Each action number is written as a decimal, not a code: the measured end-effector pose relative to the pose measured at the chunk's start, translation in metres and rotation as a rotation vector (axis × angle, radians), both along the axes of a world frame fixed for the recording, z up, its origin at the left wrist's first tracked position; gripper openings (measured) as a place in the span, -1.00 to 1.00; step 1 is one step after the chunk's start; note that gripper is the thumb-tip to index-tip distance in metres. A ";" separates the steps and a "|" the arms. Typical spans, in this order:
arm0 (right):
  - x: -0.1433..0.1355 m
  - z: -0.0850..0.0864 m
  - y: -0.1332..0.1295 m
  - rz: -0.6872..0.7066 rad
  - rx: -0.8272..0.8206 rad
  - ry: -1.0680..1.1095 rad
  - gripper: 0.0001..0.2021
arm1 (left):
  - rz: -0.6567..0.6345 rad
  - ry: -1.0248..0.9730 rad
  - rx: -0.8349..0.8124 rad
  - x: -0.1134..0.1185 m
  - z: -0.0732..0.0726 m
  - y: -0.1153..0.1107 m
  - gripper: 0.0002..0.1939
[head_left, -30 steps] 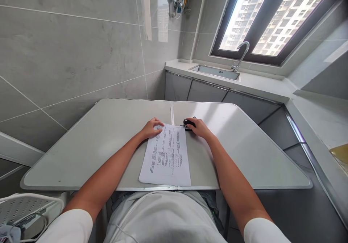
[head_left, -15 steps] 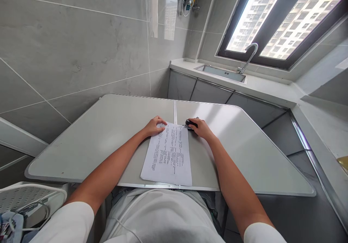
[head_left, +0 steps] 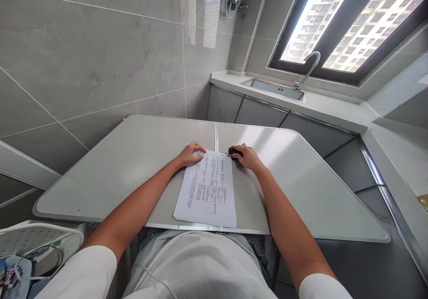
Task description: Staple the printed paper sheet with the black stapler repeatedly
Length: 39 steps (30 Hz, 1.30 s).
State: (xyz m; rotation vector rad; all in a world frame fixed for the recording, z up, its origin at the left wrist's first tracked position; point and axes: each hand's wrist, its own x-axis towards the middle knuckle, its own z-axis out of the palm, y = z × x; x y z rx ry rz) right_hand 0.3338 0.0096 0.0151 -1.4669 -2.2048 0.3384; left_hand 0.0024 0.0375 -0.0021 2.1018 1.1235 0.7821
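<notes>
Printed paper (head_left: 209, 192) lies flat on the folding table, lines of text running lengthwise; whether it is one sheet or a stack I cannot tell. At its far left corner, my left hand (head_left: 191, 154) grips the paper, thumb and fingers at the edge. My right hand (head_left: 249, 157) is closed around a black stapler (head_left: 235, 151) at the far right corner. The stapler's front end meets the paper's edge there. Much of its back part is hidden under my fingers.
The pale folding table (head_left: 307, 192) has a centre seam and metal rim. A white basket (head_left: 43, 231) with cables and small items stands at lower left. Beyond the table are a counter with a sink (head_left: 274, 88), a faucet (head_left: 309, 67) and a window. A tiled wall is at left.
Both hands, the paper and the stapler keep practically the same places. Only the camera view has shifted slightly.
</notes>
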 end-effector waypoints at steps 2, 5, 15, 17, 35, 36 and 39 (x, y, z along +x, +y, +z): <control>-0.001 0.000 0.000 -0.001 0.006 -0.027 -0.69 | 0.001 0.003 -0.007 0.000 0.001 -0.001 -0.73; -0.002 0.001 0.000 -0.013 0.002 -0.055 -0.69 | -0.001 -0.008 -0.022 0.000 0.002 -0.001 -0.73; -0.008 0.005 -0.002 -0.072 -0.028 -0.131 -0.73 | -0.020 -0.051 -0.028 -0.001 -0.002 0.000 -0.74; -0.010 0.006 -0.002 -0.092 -0.040 -0.161 -0.74 | -0.023 -0.054 -0.032 -0.001 -0.002 0.000 -0.74; -0.028 0.011 -0.009 -0.159 -0.074 -0.334 -0.79 | -0.004 -0.031 -0.055 -0.001 0.000 0.001 -0.74; -0.024 0.010 -0.010 -0.143 -0.050 -0.282 -0.77 | -0.002 -0.029 -0.058 -0.001 0.000 0.001 -0.74; -0.010 0.007 -0.013 -0.145 -0.009 -0.133 -0.67 | 0.001 -0.021 -0.053 0.000 0.000 0.001 -0.74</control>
